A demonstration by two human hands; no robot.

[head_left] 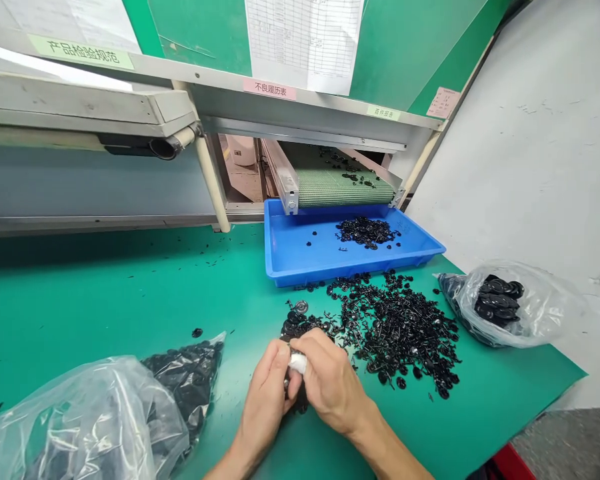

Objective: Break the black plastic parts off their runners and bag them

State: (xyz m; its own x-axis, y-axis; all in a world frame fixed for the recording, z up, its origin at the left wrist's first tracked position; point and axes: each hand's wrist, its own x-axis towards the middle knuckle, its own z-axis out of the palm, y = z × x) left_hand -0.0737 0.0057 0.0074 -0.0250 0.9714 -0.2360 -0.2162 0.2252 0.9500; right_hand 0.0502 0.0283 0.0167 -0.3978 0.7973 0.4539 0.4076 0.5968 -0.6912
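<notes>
Head-worn view facing forward and down, close above the left hand (265, 407) and right hand (330, 380)

Conveyor belt (345, 189) at back, end over plastic tray (300, 257); small heap of parts (366, 231) in tray. Tray sits on tabletop (105, 300). Loose parts pile (405, 333) on tabletop just before tray. Hands (325, 380) at pile's near-left edge. Plastic bag (80, 420) left of hands; 2nd bag (505, 307) right of pile.
</notes>
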